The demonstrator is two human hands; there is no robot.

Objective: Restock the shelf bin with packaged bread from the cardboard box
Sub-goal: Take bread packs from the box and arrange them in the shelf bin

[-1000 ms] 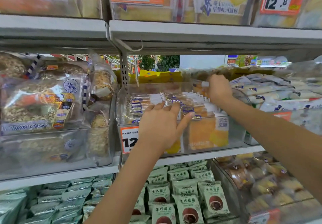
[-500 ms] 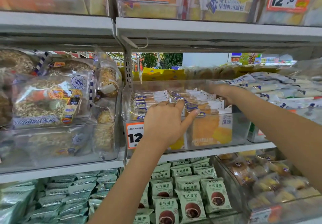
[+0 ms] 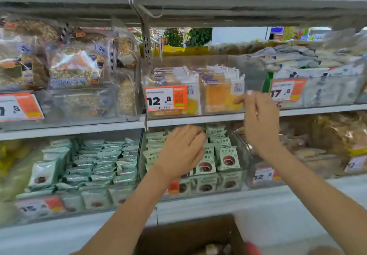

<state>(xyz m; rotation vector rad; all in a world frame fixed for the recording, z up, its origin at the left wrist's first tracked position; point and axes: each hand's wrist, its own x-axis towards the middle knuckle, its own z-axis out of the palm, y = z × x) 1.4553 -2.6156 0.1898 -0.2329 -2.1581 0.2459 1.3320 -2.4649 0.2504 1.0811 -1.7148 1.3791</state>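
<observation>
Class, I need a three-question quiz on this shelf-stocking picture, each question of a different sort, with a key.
1. True or false: the left hand holds a bread pack.
2. What price shows on the tag of the clear bin holding the orange bread packs?
3. Where is the cardboard box? A) top shelf B) below the hands C) inside the bin

Key: 1 false; 2 12.8; 3 B

An orange-and-white price tag point(image 3: 166, 100) on the front of the clear plastic shelf bin point(image 3: 218, 113) of yellow packaged bread reads "12.8". A like tag point(image 3: 288, 90) on the clear bin to its right reads "17.8". At the left edge a partly cut-off tag point(image 3: 19, 106) shows only ".8"; the packet print is too blurred to read.
</observation>
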